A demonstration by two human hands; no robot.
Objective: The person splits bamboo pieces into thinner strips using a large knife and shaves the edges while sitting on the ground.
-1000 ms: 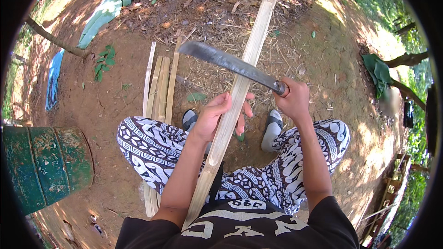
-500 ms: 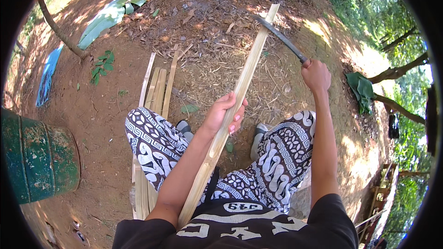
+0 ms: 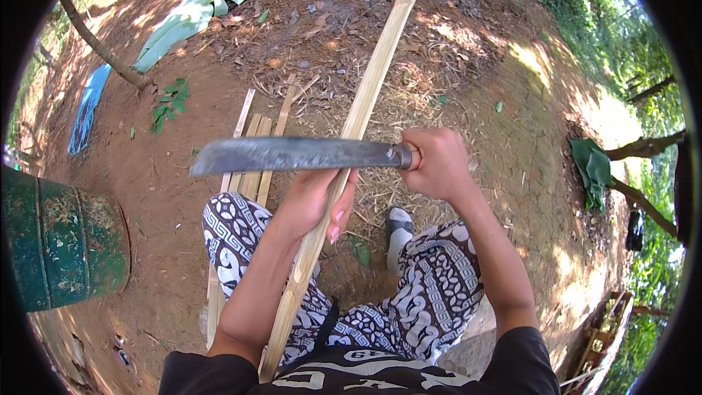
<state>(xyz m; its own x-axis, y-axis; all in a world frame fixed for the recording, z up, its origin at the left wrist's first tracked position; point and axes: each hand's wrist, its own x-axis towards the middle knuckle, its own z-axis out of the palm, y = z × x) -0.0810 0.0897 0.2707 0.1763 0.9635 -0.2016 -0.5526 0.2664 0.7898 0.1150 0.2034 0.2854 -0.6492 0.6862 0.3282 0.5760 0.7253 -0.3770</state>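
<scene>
A long, pale split-bamboo strip (image 3: 371, 88) slants from under my left arm up toward the far ground. My left hand (image 3: 316, 205) is wrapped round it near its middle. In my right hand (image 3: 439, 164) is a machete (image 3: 292, 155), gripped by its wooden handle. The broad dark blade lies crosswise over the strip, just above my left hand, and points left. It hides part of the strip and the top of my left hand. Whether blade and bamboo touch, I cannot tell.
Several cut bamboo strips (image 3: 252, 132) lie by my left knee. A rusty green drum (image 3: 73, 241) stands at the left. Shavings (image 3: 387, 190) litter the ground ahead. Farther off are banana leaves (image 3: 183, 22), a thin trunk (image 3: 95, 40) and a blue sheet (image 3: 89, 110).
The machete has come from the strip's far end back toward me, its blade turning crosswise above my left hand. The bamboo's far end now reaches higher in view.
</scene>
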